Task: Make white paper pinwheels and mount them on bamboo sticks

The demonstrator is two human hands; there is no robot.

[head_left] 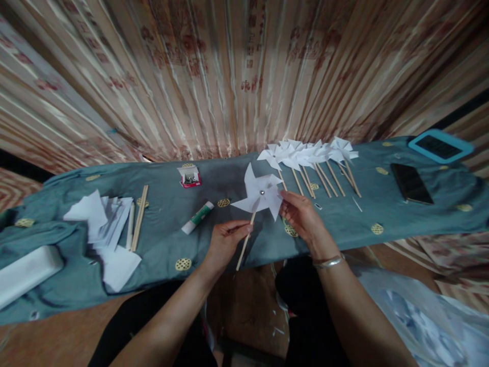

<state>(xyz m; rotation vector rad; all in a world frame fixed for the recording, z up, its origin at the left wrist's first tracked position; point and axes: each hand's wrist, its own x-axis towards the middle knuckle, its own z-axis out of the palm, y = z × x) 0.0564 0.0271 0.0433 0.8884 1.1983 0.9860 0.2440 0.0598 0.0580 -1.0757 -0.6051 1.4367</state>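
Observation:
A white paper pinwheel (259, 194) with a silver pin at its centre sits on a thin wooden stick (245, 246). My left hand (224, 243) is closed around the stick, holding it upright-tilted over the grey-blue cloth (160, 224). My right hand (301, 216) pinches the right-hand blade of the pinwheel with thumb and fingers. A silver bangle (328, 262) is on my right wrist.
Several finished pinwheels (309, 153) on sticks lie in a row behind. A glue stick (197, 217), a small pin box (189, 176), paper sheets (103, 219) and spare sticks (139, 216) lie left. A black phone (411, 183) and a blue-cased device (440, 146) lie right. Curtain behind.

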